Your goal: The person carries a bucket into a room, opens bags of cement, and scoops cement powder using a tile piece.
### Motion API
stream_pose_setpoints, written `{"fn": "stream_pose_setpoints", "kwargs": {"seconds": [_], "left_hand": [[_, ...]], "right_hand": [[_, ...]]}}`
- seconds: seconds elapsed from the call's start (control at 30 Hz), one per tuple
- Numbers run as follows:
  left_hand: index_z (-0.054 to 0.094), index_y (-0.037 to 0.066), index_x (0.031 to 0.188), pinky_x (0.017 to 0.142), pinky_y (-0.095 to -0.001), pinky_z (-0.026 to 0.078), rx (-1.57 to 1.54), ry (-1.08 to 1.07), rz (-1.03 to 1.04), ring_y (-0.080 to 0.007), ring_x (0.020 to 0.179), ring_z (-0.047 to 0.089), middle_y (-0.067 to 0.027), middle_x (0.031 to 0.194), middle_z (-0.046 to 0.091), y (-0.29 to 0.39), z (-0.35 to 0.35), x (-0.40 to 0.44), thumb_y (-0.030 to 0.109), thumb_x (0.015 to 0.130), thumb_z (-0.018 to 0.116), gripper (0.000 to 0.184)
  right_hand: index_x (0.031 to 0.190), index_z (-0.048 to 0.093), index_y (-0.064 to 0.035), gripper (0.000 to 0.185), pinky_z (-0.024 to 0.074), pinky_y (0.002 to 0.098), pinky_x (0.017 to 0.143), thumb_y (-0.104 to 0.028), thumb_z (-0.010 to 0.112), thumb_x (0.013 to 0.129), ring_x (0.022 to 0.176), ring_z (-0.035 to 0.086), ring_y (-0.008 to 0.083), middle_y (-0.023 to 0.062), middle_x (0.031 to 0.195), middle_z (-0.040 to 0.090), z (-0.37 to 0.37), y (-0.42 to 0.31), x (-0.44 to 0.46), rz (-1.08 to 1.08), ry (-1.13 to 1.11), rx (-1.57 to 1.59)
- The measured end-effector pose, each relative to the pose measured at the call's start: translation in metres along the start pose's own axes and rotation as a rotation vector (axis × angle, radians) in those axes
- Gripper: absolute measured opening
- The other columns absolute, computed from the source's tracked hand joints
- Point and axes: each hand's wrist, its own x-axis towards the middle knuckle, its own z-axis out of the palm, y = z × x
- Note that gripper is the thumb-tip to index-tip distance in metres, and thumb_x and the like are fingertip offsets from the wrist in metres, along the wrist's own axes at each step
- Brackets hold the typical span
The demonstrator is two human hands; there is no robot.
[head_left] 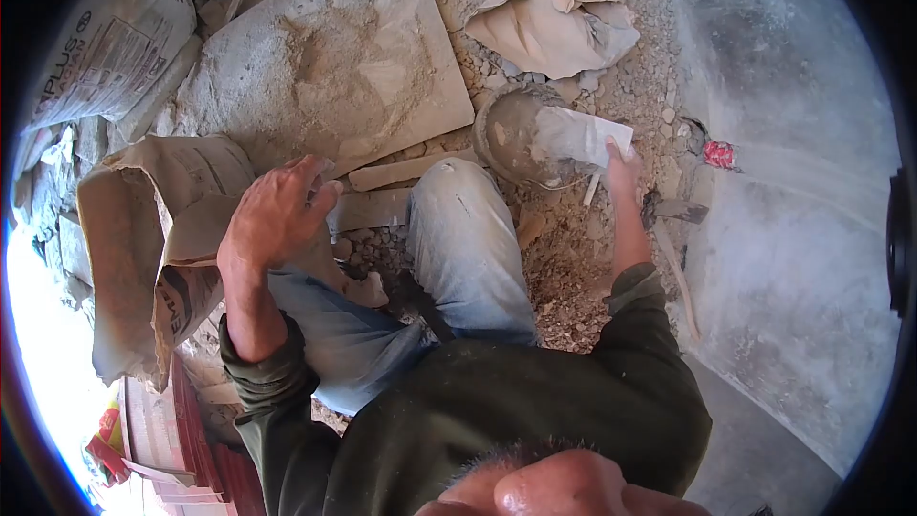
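My right hand [623, 167] grips a white rectangular piece [594, 130] at its right end. The piece is held over a round tub [492, 129] of grey wet mix; its left part looks blurred, and I cannot make out whether it is a tile or a packet. My left hand [282, 210] is raised above my left leg, fingers loosely bent and apart, with nothing clearly in it. Beside it on the left stands a torn-open brown paper sack [124, 258]. My jeans-covered knee [457, 196] is between the two hands, close to the tub.
A board [435, 67] bearing a heap of grey powder lies ahead. A crumpled paper sack [554, 29] rests on rubble beyond the tub. A hammer-like tool [680, 210] lies by the grey wall [783, 258] at right. A full sack [115, 48] leans at upper left.
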Motion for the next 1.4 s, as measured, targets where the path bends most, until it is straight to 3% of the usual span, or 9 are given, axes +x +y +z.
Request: {"fn": "stream_pose_setpoints", "kwargs": {"seconds": [0.07, 0.3, 0.37, 0.53, 0.87, 1.03, 1.2, 1.3, 1.4], "left_hand": [[0.052, -0.003, 0.097, 0.074, -0.0414, 0.042, 0.008, 0.013, 0.007, -0.0355, 0.083, 0.056, -0.0193, 0.084, 0.059, -0.003, 0.002, -0.002, 0.025, 0.081, 0.050, 0.033], [0.052, -0.002, 0.097, 0.074, -0.0416, 0.043, 0.024, 0.053, 0.047, -0.0353, 0.083, 0.057, -0.0190, 0.085, 0.059, -0.009, 0.002, -0.011, 0.025, 0.080, 0.052, 0.032], [0.053, -0.001, 0.097, 0.074, -0.0418, 0.043, 0.002, 0.008, -0.031, -0.0353, 0.083, 0.057, -0.0194, 0.086, 0.059, -0.010, 0.001, -0.011, 0.024, 0.080, 0.052, 0.031], [0.055, 0.001, 0.096, 0.073, -0.0422, 0.044, 0.033, 0.071, -0.103, -0.0356, 0.083, 0.057, -0.0205, 0.086, 0.060, -0.012, -0.001, -0.021, 0.024, 0.080, 0.053, 0.029], [0.056, 0.001, 0.093, 0.070, -0.0420, 0.046, -0.135, 0.033, -0.179, -0.0367, 0.078, 0.058, -0.0211, 0.083, 0.060, -0.022, -0.007, -0.048, 0.022, 0.080, 0.053, 0.025], [0.054, 0.000, 0.093, 0.068, -0.0415, 0.046, -0.122, 0.070, -0.156, -0.0369, 0.078, 0.058, -0.0216, 0.083, 0.060, -0.027, 0.004, -0.066, 0.018, 0.080, 0.054, 0.023], [0.053, 0.001, 0.095, 0.065, -0.0418, 0.046, -0.096, 0.155, -0.122, -0.0369, 0.074, 0.058, -0.0199, 0.082, 0.059, -0.011, 0.003, -0.060, 0.017, 0.080, 0.056, 0.022], [0.054, 0.001, 0.096, 0.063, -0.0421, 0.045, -0.184, 0.095, -0.189, -0.0366, 0.072, 0.058, -0.0195, 0.083, 0.059, -0.015, 0.003, -0.056, 0.016, 0.079, 0.057, 0.023], [0.054, 0.001, 0.097, 0.063, -0.0422, 0.045, -0.108, 0.113, -0.048, -0.0365, 0.071, 0.058, -0.0194, 0.082, 0.059, -0.016, 0.006, -0.049, 0.014, 0.079, 0.058, 0.023]], "right_hand": [[0.099, 0.060, 0.0015, 0.029, 0.0443, 0.0317, 0.076, -0.022, 0.059, 0.082, 0.084, 0.060, 0.0219, 0.0160, 0.090, 0.063, 0.005, -0.037, -0.015, -0.084, 0.019, -0.356], [0.102, 0.058, 0.0020, 0.032, 0.0444, 0.0323, 0.076, -0.022, 0.059, 0.082, 0.083, 0.060, 0.0220, 0.0160, 0.091, 0.063, 0.001, -0.076, -0.037, -0.294, -0.003, -0.412], [0.103, 0.057, 0.0050, 0.031, 0.0439, 0.0308, 0.077, -0.019, 0.058, 0.083, 0.085, 0.058, 0.0192, 0.0123, 0.095, 0.062, 0.015, -0.093, -0.048, -0.204, 0.155, -0.041], [0.109, 0.054, 0.0038, 0.032, 0.0409, 0.0276, 0.083, -0.012, 0.059, 0.081, 0.091, 0.055, 0.0157, 0.0091, 0.104, 0.058, 0.107, -0.098, -0.091, 0.048, -0.034, 0.573], [0.115, 0.049, 0.0037, 0.040, 0.0417, 0.0322, 0.082, -0.017, 0.057, 0.083, 0.095, 0.055, 0.0211, 0.0121, 0.111, 0.055, 0.297, -0.006, -0.164, 0.549, -0.263, 0.597], [0.119, 0.046, -0.0001, 0.042, 0.0411, 0.0316, 0.085, -0.021, 0.056, 0.084, 0.098, 0.053, 0.0197, 0.0091, 0.114, 0.052, 0.418, -0.051, -0.144, 0.876, -0.312, 0.706], [0.118, 0.046, -0.0010, 0.050, 0.0399, 0.0334, 0.086, -0.034, 0.057, 0.082, 0.100, 0.052, 0.0213, 0.0091, 0.111, 0.054, 0.475, -0.067, -0.116, 0.601, -0.341, 0.661], [0.114, 0.050, -0.0012, 0.040, 0.0432, 0.0350, 0.079, -0.024, 0.059, 0.082, 0.094, 0.055, 0.0207, 0.0086, 0.108, 0.055, 0.455, -0.059, -0.112, 0.762, -0.349, 0.921], [0.118, 0.046, -0.0042, 0.045, 0.0397, 0.0333, 0.086, -0.028, 0.060, 0.082, 0.103, 0.051, 0.0209, 0.0080, 0.111, 0.055, 0.428, -0.044, -0.103, 0.690, -0.500, 1.020]]}}
